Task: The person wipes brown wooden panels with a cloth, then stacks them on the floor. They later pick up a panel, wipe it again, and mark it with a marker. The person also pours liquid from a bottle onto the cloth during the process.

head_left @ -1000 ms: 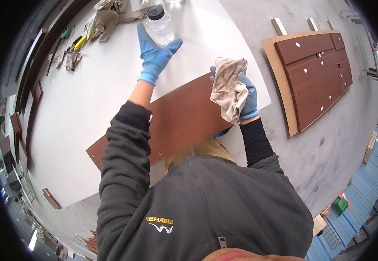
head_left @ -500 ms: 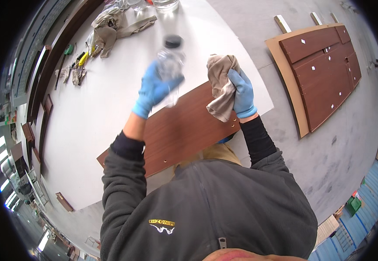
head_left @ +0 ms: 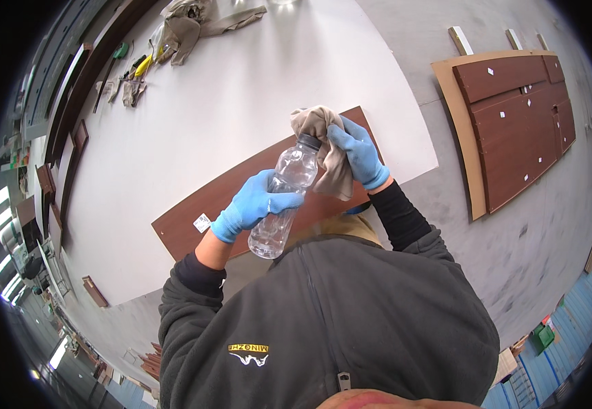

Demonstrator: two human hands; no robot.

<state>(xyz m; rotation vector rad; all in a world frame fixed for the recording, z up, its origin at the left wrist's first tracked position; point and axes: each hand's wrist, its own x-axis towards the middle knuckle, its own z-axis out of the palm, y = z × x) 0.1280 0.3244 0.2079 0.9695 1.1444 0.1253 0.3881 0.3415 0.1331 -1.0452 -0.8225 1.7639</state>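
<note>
Left hand (head_left: pixel 247 206) gripping clear bottle (head_left: pixel 292 176), black cap (head_left: pixel 308 141) toward one o'clock; right hand (head_left: pixel 357 151) pinching beige cloth (head_left: pixel 337 178) right by cap; brown board (head_left: pixel 222 194) below!

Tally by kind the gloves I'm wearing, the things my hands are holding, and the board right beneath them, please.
Blue gloves: 2
Clear bottle: 1
Beige cloth: 1
Brown board: 1
Total: 5
</note>
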